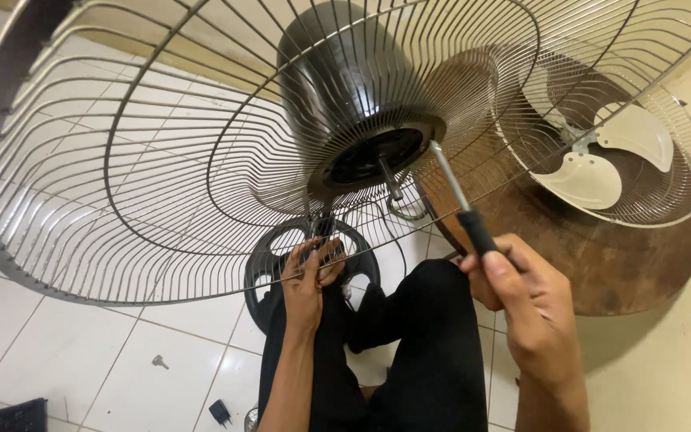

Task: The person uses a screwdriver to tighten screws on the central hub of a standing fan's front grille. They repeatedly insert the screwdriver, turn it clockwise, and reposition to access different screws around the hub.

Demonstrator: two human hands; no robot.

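A large chrome wire fan guard [121, 176] fills the upper view, fixed around a black fan motor [345, 88] with its shaft pointing down toward me. My right hand [529, 304] grips a black-handled screwdriver [461, 204], its metal tip touching the rim of the motor face. My left hand [309, 276] reaches under the guard and pinches the fan's black neck just below the motor. My legs in black trousers [425, 352] lie beneath both hands.
A black round fan base [269, 264] lies on the white tiled floor behind my left hand. A second caged fan with white blades [601, 168] rests on a round brown wooden board [617, 256] at right. Small loose parts [159, 362] lie on the tiles.
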